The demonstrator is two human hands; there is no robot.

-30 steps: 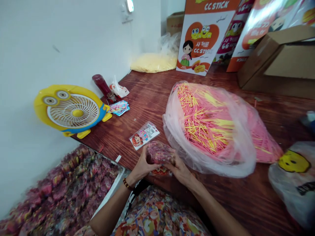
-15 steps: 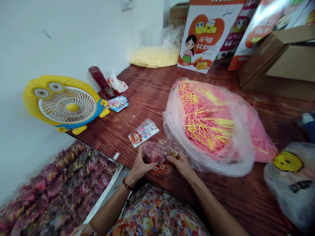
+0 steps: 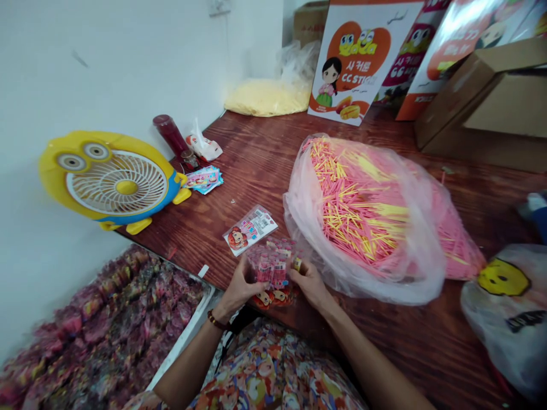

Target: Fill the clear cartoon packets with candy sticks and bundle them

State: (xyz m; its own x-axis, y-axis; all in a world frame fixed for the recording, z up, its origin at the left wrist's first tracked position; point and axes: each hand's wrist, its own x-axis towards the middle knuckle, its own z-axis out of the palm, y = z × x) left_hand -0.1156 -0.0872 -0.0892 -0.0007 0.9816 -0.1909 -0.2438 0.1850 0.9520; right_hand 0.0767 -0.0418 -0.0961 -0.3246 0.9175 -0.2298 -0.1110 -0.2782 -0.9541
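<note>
Near the table's front edge, my left hand (image 3: 237, 289) and my right hand (image 3: 313, 283) hold a clear plastic packet (image 3: 273, 265) between them, one at each side. Small pink pieces with barcode labels show through it. My fingers are closed on its edges, with the thumbs towards me. Printed cards with red-haired cartoon faces (image 3: 273, 297) show just below the packet. Beyond my left hand lies a flat stack of printed cards (image 3: 250, 229) in clear film. To the right of my right hand rests a large clear bag of pink and yellow sticks (image 3: 363, 210).
A yellow and blue cartoon fan (image 3: 126, 185) stands at left, beside blue printed cards (image 3: 204, 180), a tissue pack (image 3: 204, 146) and a dark red bottle (image 3: 171, 135). Below left is a tray heaped with pink packets (image 3: 106, 319). Boxes (image 3: 348, 74) line the back; a white bag (image 3: 508, 319) lies right.
The packet has turned so its labelled pink pieces face me more plainly. Both hands stay on it, shifted slightly, and more of the cards with cartoon faces shows beneath.
</note>
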